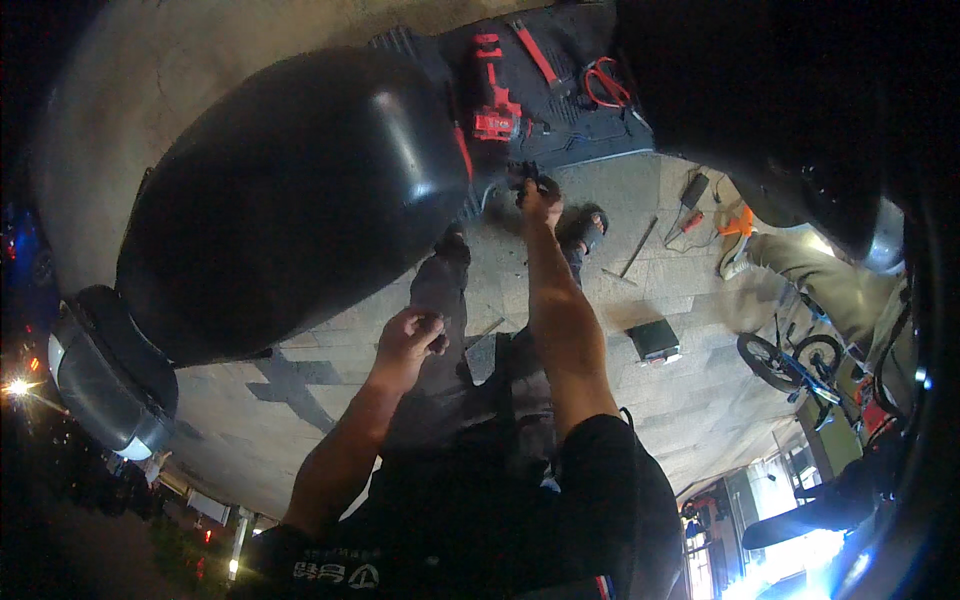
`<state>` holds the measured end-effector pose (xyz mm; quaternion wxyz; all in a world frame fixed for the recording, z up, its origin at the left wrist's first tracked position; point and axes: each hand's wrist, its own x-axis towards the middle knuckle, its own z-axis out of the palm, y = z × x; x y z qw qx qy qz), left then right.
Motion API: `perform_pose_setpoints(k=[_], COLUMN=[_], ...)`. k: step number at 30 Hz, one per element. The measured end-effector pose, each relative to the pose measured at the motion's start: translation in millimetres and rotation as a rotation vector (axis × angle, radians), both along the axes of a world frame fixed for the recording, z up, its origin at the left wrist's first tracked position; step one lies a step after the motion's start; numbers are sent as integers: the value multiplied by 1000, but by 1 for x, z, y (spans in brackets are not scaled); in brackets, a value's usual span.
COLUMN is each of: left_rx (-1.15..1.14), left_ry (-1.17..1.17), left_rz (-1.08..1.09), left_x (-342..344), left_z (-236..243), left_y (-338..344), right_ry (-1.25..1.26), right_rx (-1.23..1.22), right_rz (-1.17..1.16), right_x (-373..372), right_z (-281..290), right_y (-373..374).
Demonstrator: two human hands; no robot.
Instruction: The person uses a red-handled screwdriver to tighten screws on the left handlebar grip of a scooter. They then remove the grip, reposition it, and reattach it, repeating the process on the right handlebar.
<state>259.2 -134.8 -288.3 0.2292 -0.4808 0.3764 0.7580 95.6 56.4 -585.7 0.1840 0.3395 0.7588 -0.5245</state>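
My right hand [541, 203] reaches forward with its fingers closed around a small dark part whose kind I cannot make out. It is at the near edge of a dark footboard [590, 148], just below a red cordless power tool [495, 105] lying there. My left hand [408, 345] is held back over my left thigh, fingers curled in; a small dark thing may sit at the fingertips. Left of both hands bulges a large black seat [290, 200]. A red-handled tool [537, 53] and a looped red tool or cable [606, 82] lie farther along the footboard.
On the paved floor at right lie a T-shaped metal rod [640, 250], a dark box [654, 340] and a black device [694, 190] beside an orange item [738, 221]. Another person's leg [815, 270] stands there, near a small blue bicycle [800, 365].
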Motion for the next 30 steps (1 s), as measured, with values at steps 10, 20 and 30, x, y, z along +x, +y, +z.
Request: perform_pose_setpoints(k=[10, 20, 30], left_rx=[-125, -39, -201], left_ry=[175, 510, 546], left_rz=[43, 42, -53], left_x=[-59, -95, -107], left_z=[56, 154, 177], left_y=[36, 76, 88], right_ry=[389, 553, 544], right_rx=[-457, -785, -866], right_rz=[9, -69, -49], right_x=[22, 35, 46], right_z=[284, 404, 451], right_y=[6, 51, 90])
